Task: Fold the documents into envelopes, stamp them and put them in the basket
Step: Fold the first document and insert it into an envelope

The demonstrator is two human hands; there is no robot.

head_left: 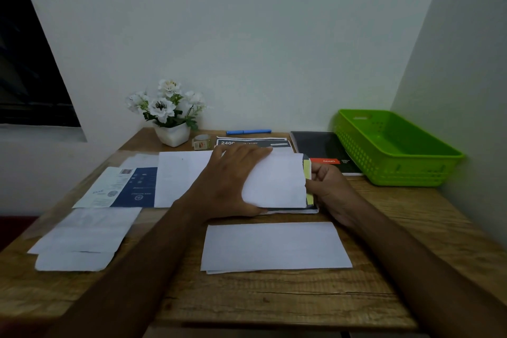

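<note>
My left hand [227, 181] lies flat on a folded document [277, 184] at the middle of the wooden desk [384, 241], pressing its left part down. At the sheet's right edge my right hand [326, 186] pinches it, where a yellow strip shows. A white envelope [274, 247] rests flat in front of both hands. More white envelopes [82, 239] lie stacked at the front left. The green basket [397, 145] stands empty at the back right, against the wall.
Printed sheets, one blue and white [129, 186], lie at the left. A dark printed page [252, 143] and a black notebook [323, 151] sit behind the hands. A flower pot [171, 115], a tape roll [201, 142] and a blue pen [248, 132] line the back edge.
</note>
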